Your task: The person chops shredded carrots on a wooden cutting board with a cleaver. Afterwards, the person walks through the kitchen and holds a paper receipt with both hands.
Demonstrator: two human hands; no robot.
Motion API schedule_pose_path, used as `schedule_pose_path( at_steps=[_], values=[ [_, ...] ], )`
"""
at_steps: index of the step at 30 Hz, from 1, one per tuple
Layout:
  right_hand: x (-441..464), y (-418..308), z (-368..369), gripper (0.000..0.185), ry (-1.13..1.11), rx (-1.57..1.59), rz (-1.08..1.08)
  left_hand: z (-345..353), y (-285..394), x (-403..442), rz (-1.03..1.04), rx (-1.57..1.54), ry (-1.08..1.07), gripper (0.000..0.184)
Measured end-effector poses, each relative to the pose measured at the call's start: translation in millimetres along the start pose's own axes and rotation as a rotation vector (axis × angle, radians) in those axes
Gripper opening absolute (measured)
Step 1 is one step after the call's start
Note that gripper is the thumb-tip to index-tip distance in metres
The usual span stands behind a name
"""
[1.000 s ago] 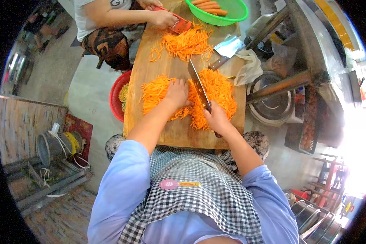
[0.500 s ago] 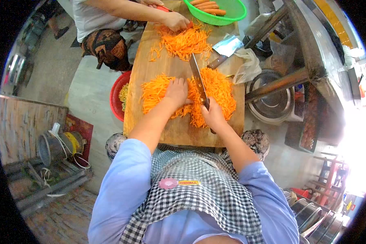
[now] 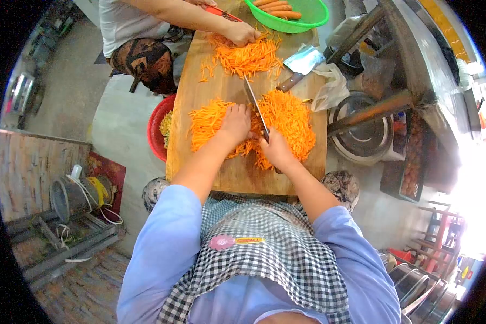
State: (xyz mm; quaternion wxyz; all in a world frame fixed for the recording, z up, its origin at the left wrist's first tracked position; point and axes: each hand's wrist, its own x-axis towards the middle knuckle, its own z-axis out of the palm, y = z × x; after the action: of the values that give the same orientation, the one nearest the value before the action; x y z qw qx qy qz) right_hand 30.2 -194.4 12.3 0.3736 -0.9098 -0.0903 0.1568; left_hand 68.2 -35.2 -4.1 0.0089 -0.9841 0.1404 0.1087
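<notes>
My right hand [image 3: 277,148] grips the handle of a cleaver [image 3: 256,107]. Its blade points away from me and stands between two heaps of carrot. Just left of the blade, my left hand [image 3: 236,124] presses with bent fingers on the left heap of shredded carrot [image 3: 206,122], holding the shreds down. To the right of the blade lies a heap of more finely cut carrot [image 3: 290,127]. Both heaps sit on a wooden board [image 3: 181,167]. My left fingertips are partly sunk among the shreds.
Across the board, another person's hand [image 3: 242,33] works by a red grater [image 3: 223,13] over more shredded carrot [image 3: 248,58]. A green basket [image 3: 318,22] holds whole carrots. A second cleaver [image 3: 303,61] and a plastic bag [image 3: 329,86] lie at right. A red basket [image 3: 155,135] stands at left.
The cleaver has shifted slightly left, toward my left hand, and its blade is now tilted more edge-on. The other person's hand has moved a little to the right.
</notes>
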Motion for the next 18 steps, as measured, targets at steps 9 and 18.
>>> schedule_pose_path(
  at_steps=[9, 18],
  values=[
    [-36.7, -19.5, -29.8, 0.022, -0.036, 0.026, 0.015, -15.7, -10.1, -11.6, -0.094, -0.074, 0.003, 0.109],
    [-7.8, -18.9, -2.3, 0.023, -0.063, -0.097, 0.053, -17.1, -11.2, -9.7, -0.082, -0.137, -0.068, 0.081]
  ],
)
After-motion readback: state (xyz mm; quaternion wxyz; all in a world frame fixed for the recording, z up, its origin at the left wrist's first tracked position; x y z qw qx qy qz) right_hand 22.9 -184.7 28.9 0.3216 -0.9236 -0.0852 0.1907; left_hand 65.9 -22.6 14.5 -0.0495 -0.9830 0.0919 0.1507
